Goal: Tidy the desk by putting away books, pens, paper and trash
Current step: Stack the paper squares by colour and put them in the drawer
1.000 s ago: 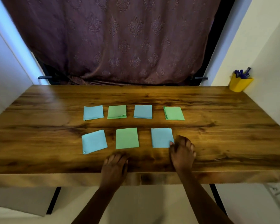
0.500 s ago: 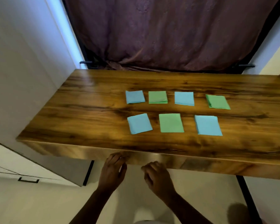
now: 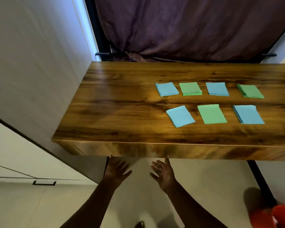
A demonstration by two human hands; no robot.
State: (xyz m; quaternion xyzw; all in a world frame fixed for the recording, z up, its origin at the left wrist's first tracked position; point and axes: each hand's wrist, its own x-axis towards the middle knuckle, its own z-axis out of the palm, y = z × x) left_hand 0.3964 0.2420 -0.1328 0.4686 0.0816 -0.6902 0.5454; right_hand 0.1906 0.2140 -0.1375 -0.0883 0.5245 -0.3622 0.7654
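Observation:
Several folded paper pieces lie in two rows on the wooden desk [image 3: 122,112]. The back row runs blue paper [image 3: 167,89], green paper [image 3: 190,88], blue paper [image 3: 217,89], green paper [image 3: 250,91]. The front row holds a blue paper [image 3: 180,116], a green paper [image 3: 212,114] and a blue paper [image 3: 248,114]. My left hand [image 3: 116,170] and my right hand [image 3: 163,172] hover below the desk's front edge, fingers spread, holding nothing.
A dark purple curtain [image 3: 187,27] hangs behind the desk. A white wall [image 3: 31,63] and a cabinet with a black handle [image 3: 44,183] are on the left. An orange object [image 3: 273,216] sits on the floor at the lower right.
Both hands have left the desk top and dropped below its front edge, then opened with fingers spread. The view has swung left, so the papers now sit to the right.

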